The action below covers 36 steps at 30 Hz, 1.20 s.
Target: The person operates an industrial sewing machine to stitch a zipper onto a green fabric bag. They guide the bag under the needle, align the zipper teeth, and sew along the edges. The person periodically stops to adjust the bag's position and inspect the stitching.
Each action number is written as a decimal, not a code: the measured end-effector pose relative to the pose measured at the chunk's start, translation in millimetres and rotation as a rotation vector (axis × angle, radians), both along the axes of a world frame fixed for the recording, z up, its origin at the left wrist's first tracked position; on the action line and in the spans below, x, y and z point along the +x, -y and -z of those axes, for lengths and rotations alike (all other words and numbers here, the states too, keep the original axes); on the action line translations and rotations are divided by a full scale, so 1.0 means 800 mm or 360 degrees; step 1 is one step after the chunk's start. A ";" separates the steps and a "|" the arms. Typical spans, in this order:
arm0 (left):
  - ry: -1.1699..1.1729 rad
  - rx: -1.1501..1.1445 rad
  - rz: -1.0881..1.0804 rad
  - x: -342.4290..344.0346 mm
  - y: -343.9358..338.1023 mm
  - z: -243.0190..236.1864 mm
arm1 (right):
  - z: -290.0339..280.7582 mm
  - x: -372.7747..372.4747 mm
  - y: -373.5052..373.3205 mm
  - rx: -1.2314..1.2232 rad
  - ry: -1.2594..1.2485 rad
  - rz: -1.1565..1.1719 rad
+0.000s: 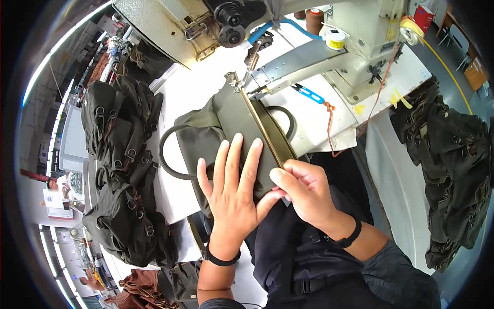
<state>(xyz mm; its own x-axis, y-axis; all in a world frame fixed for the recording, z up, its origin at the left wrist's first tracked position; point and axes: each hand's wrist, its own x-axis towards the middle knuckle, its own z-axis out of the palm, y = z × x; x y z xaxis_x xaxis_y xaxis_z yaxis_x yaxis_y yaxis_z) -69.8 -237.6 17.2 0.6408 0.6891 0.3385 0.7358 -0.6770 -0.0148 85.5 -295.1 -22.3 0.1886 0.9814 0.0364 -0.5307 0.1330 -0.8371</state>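
A dark olive fabric bag [203, 141] with loop handles lies at the sewing machine [288, 67], its far corner under the needle area. My left hand [231, 180] rests flat on its side panel, fingers spread toward the machine. At the panel's near corner, my right hand [306, 190] pinches the edge of the bag between thumb and fingers. A pale brown trim strip [265, 126] runs along that edge from the needle to my right hand. One dark handle [167, 149] arches out to the left, another [288, 121] to the right.
Dark bags [121, 129] are piled on the left, and more [453, 170] hang at the right. Blue thread snips [309, 93] on an orange cord lie on the white table by the machine. Brown thread spools [315, 21] stand behind. Reddish-brown bags [141, 288] sit at the lower left.
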 end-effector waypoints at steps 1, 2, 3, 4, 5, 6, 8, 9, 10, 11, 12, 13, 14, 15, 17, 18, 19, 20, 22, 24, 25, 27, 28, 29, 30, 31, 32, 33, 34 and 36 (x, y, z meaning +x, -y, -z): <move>0.0044 0.0008 -0.0036 0.000 -0.001 0.004 | 0.004 0.002 0.000 -0.0006 0.0016 -0.0018; 0.0046 0.0022 -0.0034 0.001 -0.001 0.006 | 0.010 0.004 -0.001 -0.0012 0.0031 -0.0036; 0.0045 0.0033 -0.0031 0.002 -0.002 0.006 | 0.015 0.005 -0.001 -0.0020 0.0043 -0.0054; 0.0032 0.0055 -0.0038 0.003 -0.003 0.006 | 0.016 0.007 0.000 -0.0047 -0.0004 -0.0077; 0.0022 0.0066 -0.0034 0.003 -0.005 0.007 | 0.014 0.008 -0.003 -0.0048 0.0011 -0.0053; 0.0008 0.0061 -0.0037 0.002 -0.008 0.007 | 0.012 0.007 -0.005 -0.0051 0.0016 -0.0035; -0.0004 0.0049 -0.0044 0.001 -0.015 0.008 | 0.015 0.008 -0.011 -0.0031 0.0056 -0.0022; -0.0002 0.0045 -0.0046 0.002 -0.019 0.007 | 0.015 0.009 -0.016 -0.0041 0.0035 -0.0029; 0.0001 0.0041 -0.0047 0.003 -0.022 0.007 | 0.015 0.008 -0.020 -0.0053 0.0015 -0.0035; 0.0018 0.0034 -0.0052 0.003 -0.024 0.007 | 0.015 0.009 -0.023 -0.0064 -0.0005 -0.0041; 0.0041 0.0026 -0.0049 0.004 -0.026 0.008 | 0.015 0.010 -0.024 -0.0006 0.0021 -0.0051; 0.0064 0.0017 -0.0046 0.005 -0.029 0.008 | 0.015 0.011 -0.026 0.0006 0.0020 -0.0061; 0.0067 0.0019 -0.0051 0.005 -0.031 0.008 | 0.014 0.011 -0.029 0.0017 0.0018 -0.0071; 0.0071 0.0018 -0.0053 0.006 -0.032 0.008 | 0.015 0.012 -0.031 0.0026 0.0017 -0.0078; 0.0060 0.0018 -0.0057 0.008 -0.034 0.007 | 0.018 0.016 -0.032 -0.0010 -0.0019 -0.0094; 0.0042 0.0020 -0.0058 0.009 -0.034 0.005 | 0.018 0.017 -0.033 -0.0027 -0.0042 -0.0101; 0.0024 0.0023 -0.0058 0.009 -0.036 0.003 | 0.019 0.018 -0.036 -0.0024 -0.0066 -0.0103; 0.0007 0.0040 -0.0045 0.010 -0.038 0.002 | 0.019 0.018 -0.039 -0.0020 -0.0091 -0.0104; -0.0026 0.0079 -0.0024 0.010 -0.043 -0.001 | 0.018 0.019 -0.042 -0.0007 -0.0085 -0.0114; -0.0024 0.0056 -0.0020 0.009 -0.047 -0.003 | 0.017 0.020 -0.043 0.0004 -0.0020 -0.0124; -0.0022 0.0043 -0.0018 0.009 -0.048 -0.004 | 0.018 0.020 -0.045 -0.0005 -0.0031 -0.0117; -0.0029 0.0035 -0.0019 0.011 -0.053 -0.005 | 0.021 0.019 -0.054 -0.0021 -0.0053 -0.0104; -0.0032 0.0033 -0.0020 0.012 -0.056 -0.006 | 0.021 0.019 -0.057 -0.0010 -0.0056 -0.0104; -0.0030 0.0041 -0.0008 0.012 -0.060 -0.006 | 0.021 0.019 -0.059 0.0000 -0.0058 -0.0105; -0.0028 0.0046 0.0002 0.010 -0.063 -0.006 | 0.021 0.019 -0.061 0.0008 -0.0061 -0.0107; -0.0025 0.0052 0.0012 0.009 -0.065 -0.006 | 0.021 0.018 -0.064 0.0003 -0.0056 -0.0100; -0.0021 0.0030 0.0002 0.009 -0.068 -0.006 | 0.020 0.018 -0.068 -0.0003 -0.0052 -0.0092; -0.0018 0.0008 -0.0009 0.009 -0.071 -0.006 | 0.020 0.018 -0.072 -0.0009 -0.0048 -0.0085; -0.0015 -0.0014 -0.0020 0.009 -0.074 -0.006 | 0.020 0.019 -0.075 -0.0001 -0.0044 -0.0085; 0.0010 -0.0010 -0.0011 0.010 -0.078 -0.006 | 0.018 0.019 -0.081 0.0017 -0.0039 -0.0083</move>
<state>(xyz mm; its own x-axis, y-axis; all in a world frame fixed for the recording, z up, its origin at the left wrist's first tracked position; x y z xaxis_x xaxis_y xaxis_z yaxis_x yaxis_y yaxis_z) -61.4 -175.3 22.3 0.6340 0.6957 0.3378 0.7405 -0.6720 -0.0059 100.9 -230.7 -36.7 0.1379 0.9895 0.0429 -0.5572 0.1133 -0.8226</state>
